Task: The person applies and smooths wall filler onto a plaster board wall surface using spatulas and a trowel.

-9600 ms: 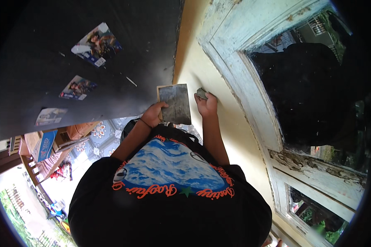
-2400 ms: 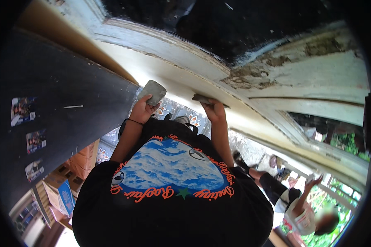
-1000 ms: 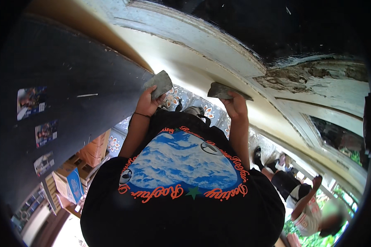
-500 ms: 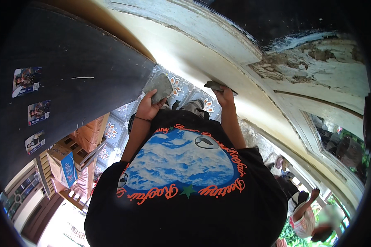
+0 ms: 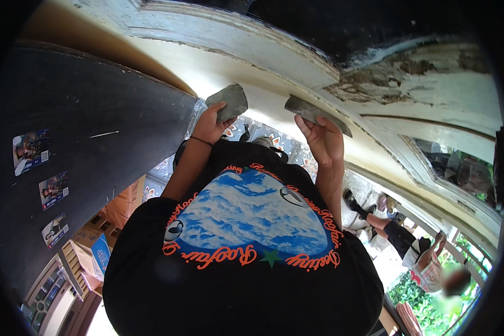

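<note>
My left hand (image 5: 211,124) grips a flat grey squarish slab (image 5: 233,101) near the corner where the black board (image 5: 84,95) meets the cream wall (image 5: 263,78). My right hand (image 5: 322,140) holds a longer, narrow grey slab (image 5: 311,109) along that wall, below the weathered white window frame (image 5: 386,84). Whether this slab touches the wall, I cannot tell. Both hands are closed on their pieces, above my black shirt with its blue print. The undersides of both slabs are hidden.
A patterned tile floor (image 5: 297,157) shows beyond my hands. Cardboard boxes and furniture (image 5: 89,252) stand at lower left. Another person (image 5: 397,241) is at lower right, beside a railing (image 5: 467,263) and greenery. Several picture cards (image 5: 31,151) are stuck on the black board.
Compared with half a second ago, both slabs sit higher in the picture and the right one shows more of its face. The other person shows more fully. Earlier my left hand held a rectangular board.
</note>
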Demonstrator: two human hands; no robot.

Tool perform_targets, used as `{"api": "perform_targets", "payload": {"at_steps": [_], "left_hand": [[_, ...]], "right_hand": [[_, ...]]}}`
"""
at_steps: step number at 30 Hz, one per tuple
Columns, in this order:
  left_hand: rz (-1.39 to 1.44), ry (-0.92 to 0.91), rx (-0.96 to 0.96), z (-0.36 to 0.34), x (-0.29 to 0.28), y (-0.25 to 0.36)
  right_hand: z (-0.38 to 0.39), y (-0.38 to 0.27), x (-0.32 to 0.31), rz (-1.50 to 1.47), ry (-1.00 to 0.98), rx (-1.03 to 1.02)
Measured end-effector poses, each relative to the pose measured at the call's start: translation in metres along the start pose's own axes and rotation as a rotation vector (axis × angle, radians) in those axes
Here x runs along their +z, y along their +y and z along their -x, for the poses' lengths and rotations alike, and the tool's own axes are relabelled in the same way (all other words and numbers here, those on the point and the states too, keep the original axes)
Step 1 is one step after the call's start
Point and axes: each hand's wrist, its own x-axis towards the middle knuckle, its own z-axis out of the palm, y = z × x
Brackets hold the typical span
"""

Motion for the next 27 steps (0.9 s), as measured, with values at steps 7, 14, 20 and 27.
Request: {"api": "perform_targets", "payload": {"at_steps": [7, 14, 20, 27], "left_hand": [[0.037, 0.033, 0.076, 0.014, -0.04, 0.036], [0.141, 0.104, 0.188, 0.044, -0.074, 0.069], [0.157, 0.067, 0.106, 0.036, -0.1, 0.068], [0.074, 0.013, -0.001, 0.01, -0.088, 0.088]], "right_hand": [[-0.074, 0.059, -0.027, 0.254, 0.071, 0.119], [-0.152, 0.114, -0.081, 0.252, 0.195, 0.26], [-0.124, 0.114, -0.023, 0.333, 0.092, 0.199], [-0.049, 0.071, 0.093, 0.396, -0.097, 0.123]]}}
